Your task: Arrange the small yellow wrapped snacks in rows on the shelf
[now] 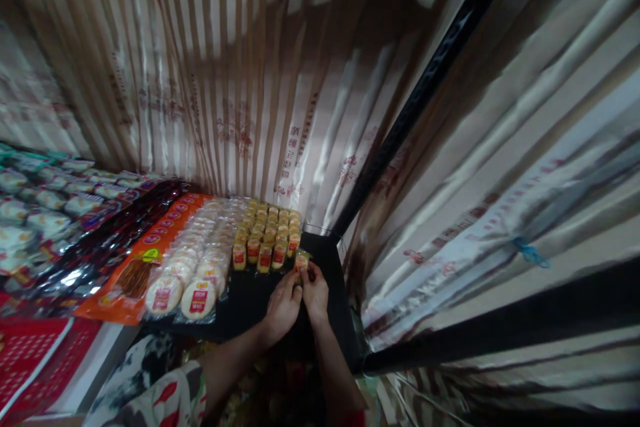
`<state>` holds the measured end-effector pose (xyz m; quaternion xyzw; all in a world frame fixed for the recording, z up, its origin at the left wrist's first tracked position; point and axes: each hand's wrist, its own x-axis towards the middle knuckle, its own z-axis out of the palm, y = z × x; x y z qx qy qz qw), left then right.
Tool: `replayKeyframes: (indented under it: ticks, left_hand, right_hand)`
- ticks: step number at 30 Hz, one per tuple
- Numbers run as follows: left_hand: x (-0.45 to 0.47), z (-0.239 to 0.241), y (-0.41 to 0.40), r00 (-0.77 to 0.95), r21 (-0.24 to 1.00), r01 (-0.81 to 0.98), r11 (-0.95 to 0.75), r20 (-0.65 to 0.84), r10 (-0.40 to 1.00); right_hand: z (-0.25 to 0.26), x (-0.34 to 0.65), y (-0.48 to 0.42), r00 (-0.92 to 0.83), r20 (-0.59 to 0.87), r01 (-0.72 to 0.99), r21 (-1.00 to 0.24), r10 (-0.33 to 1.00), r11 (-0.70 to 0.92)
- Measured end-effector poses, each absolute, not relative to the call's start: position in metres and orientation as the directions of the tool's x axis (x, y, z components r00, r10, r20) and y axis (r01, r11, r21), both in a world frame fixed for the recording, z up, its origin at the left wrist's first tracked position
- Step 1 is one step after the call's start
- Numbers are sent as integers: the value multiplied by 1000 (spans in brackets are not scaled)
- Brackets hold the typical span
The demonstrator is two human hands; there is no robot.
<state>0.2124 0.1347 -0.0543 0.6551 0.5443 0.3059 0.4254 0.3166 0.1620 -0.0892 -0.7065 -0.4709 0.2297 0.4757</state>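
Both hands meet at the right end of a black shelf (245,303). Between their fingertips is a small yellow snack pack (301,260) with a red label, standing at the front right of similar packs. My left hand (284,303) is closed, its fingers pressed to the pack's lower left side. From the right, my right hand (315,290) pinches the same pack with bent fingers. Rows of matching yellow snack packs (265,255) stand upright just behind and to the left. The fingers partly hide the pack's lower end.
Left of the yellow packs lie rows of wrapped round crackers (199,299), an orange snack bag (120,287), dark shiny packets (100,247) and white packets (47,220). A red basket (35,353) is at lower left. A black post (400,127) and printed curtains (240,80) border the shelf.
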Motion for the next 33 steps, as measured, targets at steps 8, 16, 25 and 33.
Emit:
replayKeyframes:
  ticks: [8,16,25,33]
  left_hand:
    - [219,-60,152,160,870,493,14,-106,981]
    - [213,-72,154,128,915,401,45,-104,986]
    - [213,-81,158,137,940,342,0,-49,989]
    - [210,-84,150,103,934,352,-57,22,994]
  right_hand:
    - [-91,313,193,417,206,541,-839,885,-60]
    - [-98,307,191,404,233,527,-850,885,-17]
    - [-104,299,192,392,251,495,-868,885,27]
    - [-106,296,184,387,277,535,-844,880,31]
